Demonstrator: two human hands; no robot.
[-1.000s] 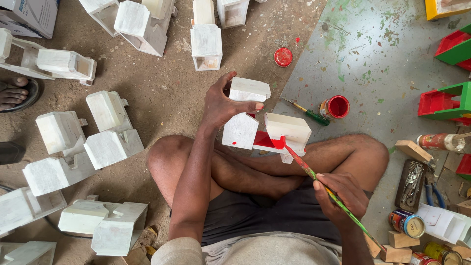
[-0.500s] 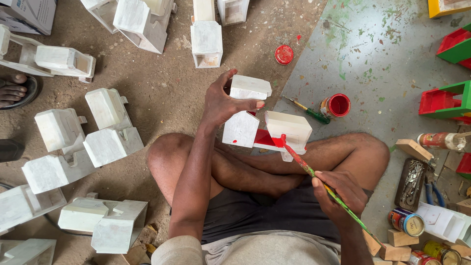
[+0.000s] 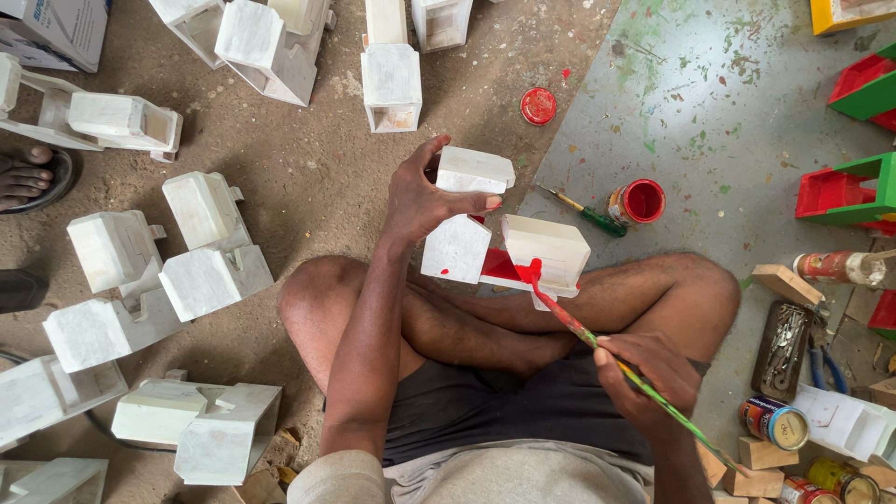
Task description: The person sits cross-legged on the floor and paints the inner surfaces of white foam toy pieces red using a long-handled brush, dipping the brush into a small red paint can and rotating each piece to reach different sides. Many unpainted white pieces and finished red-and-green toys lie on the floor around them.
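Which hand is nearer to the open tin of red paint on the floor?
Left. The left hand grips the white wooden piece, beside the red paint tin. The right hand, holding the paintbrush, is lower, near the lap.

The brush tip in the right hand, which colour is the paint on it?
Red, clearest in the head view: the brush tip touches the white wooden piece.

One open red paint can (image 3: 637,202), one red lid (image 3: 539,105), one screwdriver (image 3: 582,212).

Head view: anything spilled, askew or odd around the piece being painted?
Nothing spilled. The open red paint tin stands upright, its red lid lying apart on the dirt. The left hand steadies the white wooden piece; the right hand holds the brush. Old paint flecks mark the grey floor.
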